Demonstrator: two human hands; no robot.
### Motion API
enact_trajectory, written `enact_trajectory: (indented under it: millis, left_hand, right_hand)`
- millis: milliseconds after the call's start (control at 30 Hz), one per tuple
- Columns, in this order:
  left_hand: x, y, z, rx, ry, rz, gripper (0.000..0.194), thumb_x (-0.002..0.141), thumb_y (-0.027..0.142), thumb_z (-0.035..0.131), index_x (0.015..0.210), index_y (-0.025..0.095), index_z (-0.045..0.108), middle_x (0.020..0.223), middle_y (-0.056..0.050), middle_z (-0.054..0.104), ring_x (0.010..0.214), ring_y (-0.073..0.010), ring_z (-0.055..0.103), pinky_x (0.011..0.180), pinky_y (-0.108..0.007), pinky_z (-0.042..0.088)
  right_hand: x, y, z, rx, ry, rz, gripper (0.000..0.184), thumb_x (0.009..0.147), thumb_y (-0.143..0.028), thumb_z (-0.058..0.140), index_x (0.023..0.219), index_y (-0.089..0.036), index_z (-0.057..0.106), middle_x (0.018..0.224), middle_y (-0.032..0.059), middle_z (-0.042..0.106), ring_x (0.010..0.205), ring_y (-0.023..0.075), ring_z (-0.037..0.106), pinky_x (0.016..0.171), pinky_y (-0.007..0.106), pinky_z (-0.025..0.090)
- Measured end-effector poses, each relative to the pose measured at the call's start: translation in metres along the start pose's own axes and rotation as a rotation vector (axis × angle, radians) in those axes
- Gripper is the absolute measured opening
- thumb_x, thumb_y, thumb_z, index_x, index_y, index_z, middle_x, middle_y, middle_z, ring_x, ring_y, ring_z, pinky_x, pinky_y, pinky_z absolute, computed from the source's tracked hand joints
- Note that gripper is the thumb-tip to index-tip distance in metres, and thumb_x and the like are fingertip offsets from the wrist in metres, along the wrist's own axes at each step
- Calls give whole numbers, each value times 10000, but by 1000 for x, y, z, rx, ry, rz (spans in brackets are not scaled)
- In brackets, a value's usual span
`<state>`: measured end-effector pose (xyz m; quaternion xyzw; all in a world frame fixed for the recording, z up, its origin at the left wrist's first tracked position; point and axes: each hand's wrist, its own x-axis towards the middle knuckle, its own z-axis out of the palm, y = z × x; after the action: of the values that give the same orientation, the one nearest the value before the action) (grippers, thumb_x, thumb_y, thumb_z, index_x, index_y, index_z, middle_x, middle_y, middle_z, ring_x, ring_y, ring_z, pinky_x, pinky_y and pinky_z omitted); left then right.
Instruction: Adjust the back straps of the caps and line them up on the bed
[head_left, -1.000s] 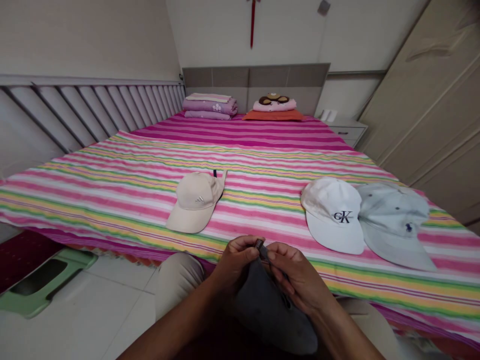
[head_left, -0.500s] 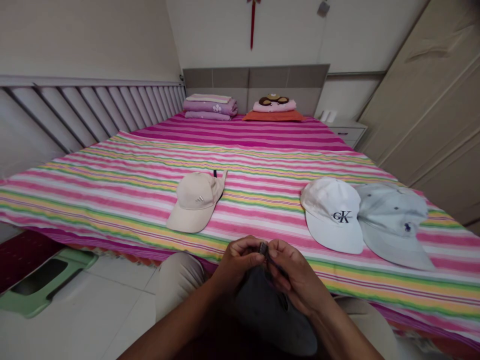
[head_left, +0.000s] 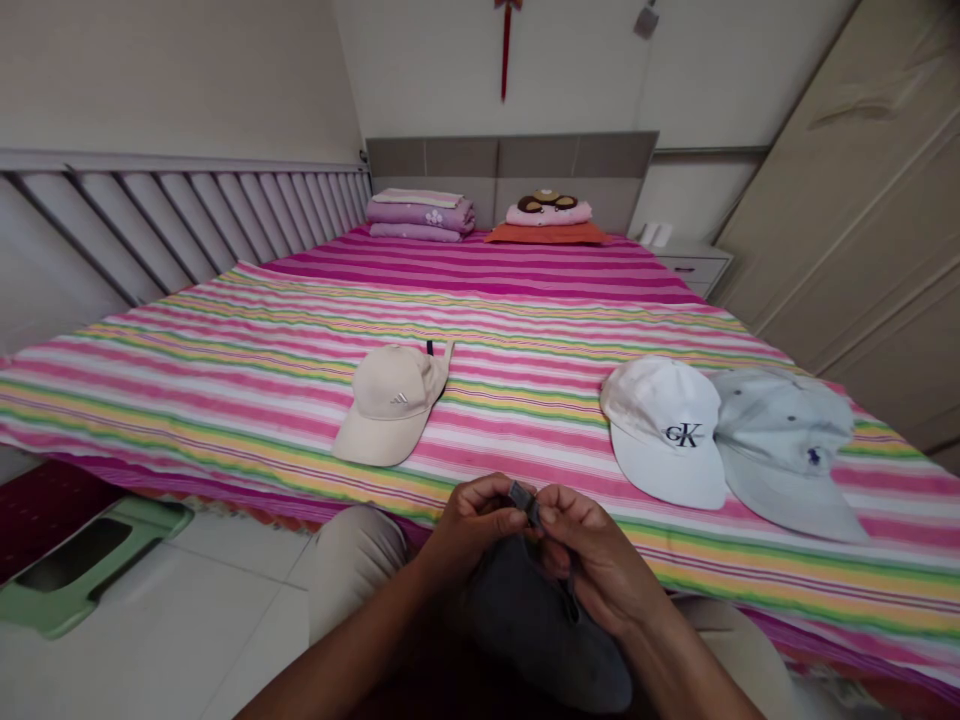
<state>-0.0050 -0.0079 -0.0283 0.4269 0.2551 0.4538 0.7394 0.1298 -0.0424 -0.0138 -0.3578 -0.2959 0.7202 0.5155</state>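
A dark grey cap [head_left: 541, 630] lies in my lap, its crown turned toward me. Its small dark strap buckle [head_left: 526, 503] sticks up between my hands. My left hand [head_left: 476, 522] pinches the buckle end between thumb and fingers. My right hand [head_left: 591, 560] grips the strap from the other side, with fingertips at the buckle. On the bed ahead lie a beige Adidas cap [head_left: 391, 407], a white cap with dark CK letters [head_left: 664, 432], and a pale blue cap [head_left: 784, 450]. None of these three touches my hands.
My beige-trousered knee [head_left: 352, 560] sits below the striped bed sheet's edge [head_left: 247, 470]. A green stool [head_left: 82, 565] stands on the tiled floor at left. Folded bedding and pillows [head_left: 420, 215] lie by the headboard, with a metal rail at left and a wardrobe at right.
My hands have drawn slightly closer around the buckle, which now sits a little lower. The three caps on the bed have not moved.
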Motion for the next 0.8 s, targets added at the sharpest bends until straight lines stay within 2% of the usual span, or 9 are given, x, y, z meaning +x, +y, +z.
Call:
enact_trajectory:
  millis: [167,333,600,800]
  left_hand:
    - [1,-1,-3,49,6,5,215,565,189,728,771,147,684,681,-7,578,643,-119,544,643,-242,418]
    - [2,-3,-7,141,-9,61,164,577,202,719,731,152,695,714,-13,541,697,-135,517,659,-247,390]
    - [2,2,-10,300,-58,54,126,646,228,669,747,160,704,719,-20,525,711,-142,496,664,-254,372]
    - [4,5,-14,486,-92,120,161,651,240,671,796,181,706,690,-18,506,668,-133,479,621,-242,360]
  right_hand:
    - [1,3,0,3,44,6,272,606,-321,729,659,-153,521,461,-63,468,351,28,330,373,164,249]
    - [3,6,-1,-71,89,-49,262,628,-348,713,674,-160,535,396,-69,447,341,54,346,362,176,254]
    - [4,1,-3,-105,56,-110,280,625,-319,720,680,-169,490,413,-68,485,349,52,372,382,176,262]
    - [3,-3,-5,-228,73,-135,261,637,-306,706,722,-168,502,424,-74,494,339,40,394,370,154,264]
